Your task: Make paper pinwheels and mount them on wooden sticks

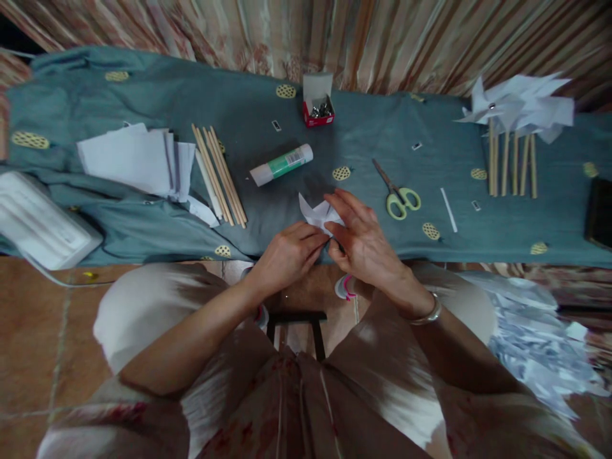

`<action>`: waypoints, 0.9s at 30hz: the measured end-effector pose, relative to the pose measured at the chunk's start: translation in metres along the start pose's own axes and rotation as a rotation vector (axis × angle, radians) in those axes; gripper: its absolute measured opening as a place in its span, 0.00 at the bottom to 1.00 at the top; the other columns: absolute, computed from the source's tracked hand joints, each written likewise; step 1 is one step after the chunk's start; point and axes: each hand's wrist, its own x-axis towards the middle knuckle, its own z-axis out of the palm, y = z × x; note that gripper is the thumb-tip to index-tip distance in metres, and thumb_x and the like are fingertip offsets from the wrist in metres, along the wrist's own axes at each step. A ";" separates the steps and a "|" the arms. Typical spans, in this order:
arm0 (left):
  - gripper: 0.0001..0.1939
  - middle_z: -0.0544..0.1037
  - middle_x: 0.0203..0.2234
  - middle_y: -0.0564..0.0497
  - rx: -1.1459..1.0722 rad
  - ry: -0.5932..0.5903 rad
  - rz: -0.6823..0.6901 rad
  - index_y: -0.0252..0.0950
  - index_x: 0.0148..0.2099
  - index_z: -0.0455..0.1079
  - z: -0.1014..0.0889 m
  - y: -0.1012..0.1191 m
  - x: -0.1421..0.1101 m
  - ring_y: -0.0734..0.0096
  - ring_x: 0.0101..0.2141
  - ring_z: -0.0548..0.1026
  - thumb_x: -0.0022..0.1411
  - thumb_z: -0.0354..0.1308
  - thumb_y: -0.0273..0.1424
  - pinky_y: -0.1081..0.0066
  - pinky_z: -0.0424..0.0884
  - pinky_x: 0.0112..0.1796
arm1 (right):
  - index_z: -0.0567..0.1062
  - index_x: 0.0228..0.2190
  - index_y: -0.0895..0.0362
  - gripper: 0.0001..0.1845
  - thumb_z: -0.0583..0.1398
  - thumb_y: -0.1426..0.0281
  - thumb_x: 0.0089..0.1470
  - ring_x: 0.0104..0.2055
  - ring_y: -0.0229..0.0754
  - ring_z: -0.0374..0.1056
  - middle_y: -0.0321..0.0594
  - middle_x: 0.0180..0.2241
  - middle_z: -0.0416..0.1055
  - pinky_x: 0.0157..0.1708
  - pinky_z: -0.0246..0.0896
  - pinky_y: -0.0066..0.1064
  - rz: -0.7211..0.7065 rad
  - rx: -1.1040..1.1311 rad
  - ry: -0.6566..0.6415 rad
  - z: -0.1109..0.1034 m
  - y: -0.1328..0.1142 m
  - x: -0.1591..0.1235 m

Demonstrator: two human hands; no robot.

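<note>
Between my hands, near the front edge of the cloth, is a white paper pinwheel (315, 213) with pointed flaps standing up. My left hand (294, 252) pinches its near left side, fingers pressed together. My right hand (361, 239) grips the right side, thumb and fingers on the paper; its lower part is hidden behind my fingers. Beyond it lies a glue stick (284, 164) with a green label. Scissors (401, 194) with pale green handles lie to the right. An open red box (319, 115) of small metal pins or tacks, too small to tell which, stands at the back.
Cut paper sheets (129, 159) and several wooden sticks (222, 178) lie at left, beside a white device (48, 220). Finished pinwheels (521, 105) on sticks lie at far right. A thin white strip (448, 209) rests near the scissors. Paper scraps (540, 344) are heaped below right.
</note>
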 end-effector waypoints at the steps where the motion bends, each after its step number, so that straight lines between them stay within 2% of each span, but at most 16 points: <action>1: 0.11 0.81 0.37 0.44 -0.043 0.026 -0.022 0.31 0.46 0.76 -0.002 0.000 0.001 0.66 0.39 0.77 0.69 0.52 0.27 0.68 0.74 0.41 | 0.75 0.38 0.55 0.10 0.55 0.75 0.57 0.70 0.55 0.47 0.45 0.66 0.59 0.62 0.55 0.52 -0.010 -0.005 -0.002 0.000 0.000 0.001; 4: 0.10 0.82 0.39 0.45 -0.172 0.100 -0.123 0.34 0.45 0.77 -0.012 -0.002 0.000 0.66 0.41 0.78 0.68 0.54 0.29 0.68 0.74 0.44 | 0.75 0.37 0.56 0.10 0.54 0.75 0.58 0.70 0.56 0.47 0.47 0.65 0.60 0.60 0.56 0.52 -0.040 -0.024 -0.009 0.000 0.001 0.004; 8: 0.09 0.83 0.37 0.46 -0.375 0.192 -0.390 0.36 0.42 0.79 -0.020 -0.008 -0.007 0.65 0.39 0.79 0.64 0.58 0.32 0.66 0.73 0.45 | 0.76 0.34 0.57 0.12 0.52 0.76 0.59 0.69 0.56 0.51 0.48 0.63 0.63 0.58 0.59 0.54 -0.053 -0.024 0.031 0.005 0.002 0.006; 10: 0.11 0.83 0.37 0.45 -0.565 0.263 -0.554 0.35 0.42 0.79 -0.019 -0.009 -0.011 0.64 0.39 0.80 0.61 0.62 0.36 0.65 0.74 0.45 | 0.76 0.33 0.58 0.13 0.51 0.77 0.58 0.68 0.56 0.52 0.48 0.62 0.65 0.58 0.59 0.53 -0.046 -0.012 0.063 0.009 0.004 0.007; 12: 0.17 0.83 0.39 0.44 -0.834 0.331 -0.709 0.35 0.44 0.78 -0.018 -0.006 -0.015 0.61 0.41 0.80 0.56 0.68 0.39 0.63 0.74 0.47 | 0.77 0.33 0.58 0.14 0.51 0.77 0.58 0.68 0.55 0.53 0.49 0.61 0.66 0.58 0.59 0.52 -0.028 0.011 0.080 0.012 0.005 0.007; 14: 0.24 0.83 0.42 0.43 -1.078 0.389 -0.835 0.35 0.48 0.76 -0.018 0.002 -0.018 0.58 0.44 0.80 0.50 0.72 0.40 0.60 0.74 0.48 | 0.78 0.33 0.58 0.14 0.52 0.77 0.57 0.68 0.55 0.53 0.48 0.62 0.66 0.58 0.59 0.53 -0.008 0.033 0.084 0.014 0.007 0.007; 16: 0.27 0.82 0.43 0.43 -1.256 0.421 -0.945 0.35 0.50 0.73 -0.020 0.011 -0.020 0.57 0.45 0.80 0.49 0.73 0.37 0.58 0.73 0.49 | 0.78 0.32 0.57 0.14 0.53 0.77 0.56 0.67 0.56 0.54 0.48 0.61 0.67 0.58 0.60 0.54 0.005 0.042 0.085 0.014 0.009 0.008; 19: 0.22 0.82 0.43 0.40 -1.469 0.372 -1.053 0.33 0.49 0.72 -0.022 0.021 -0.018 0.53 0.48 0.80 0.53 0.70 0.35 0.55 0.71 0.53 | 0.79 0.31 0.58 0.13 0.55 0.78 0.54 0.66 0.56 0.57 0.49 0.58 0.70 0.57 0.62 0.53 0.013 0.050 0.097 0.014 0.011 0.010; 22: 0.17 0.81 0.45 0.37 -1.614 0.292 -1.102 0.33 0.47 0.70 -0.021 0.022 -0.011 0.51 0.50 0.78 0.59 0.65 0.37 0.53 0.69 0.55 | 0.80 0.31 0.58 0.13 0.55 0.78 0.54 0.66 0.56 0.58 0.49 0.57 0.71 0.58 0.62 0.54 0.038 0.093 0.110 0.015 0.013 0.012; 27: 0.13 0.80 0.47 0.36 -1.653 0.271 -1.129 0.34 0.48 0.68 -0.020 0.021 0.006 0.55 0.49 0.79 0.66 0.58 0.37 0.55 0.69 0.55 | 0.81 0.31 0.57 0.13 0.56 0.78 0.53 0.66 0.56 0.57 0.49 0.57 0.70 0.60 0.61 0.55 0.070 0.180 0.125 0.018 0.016 0.013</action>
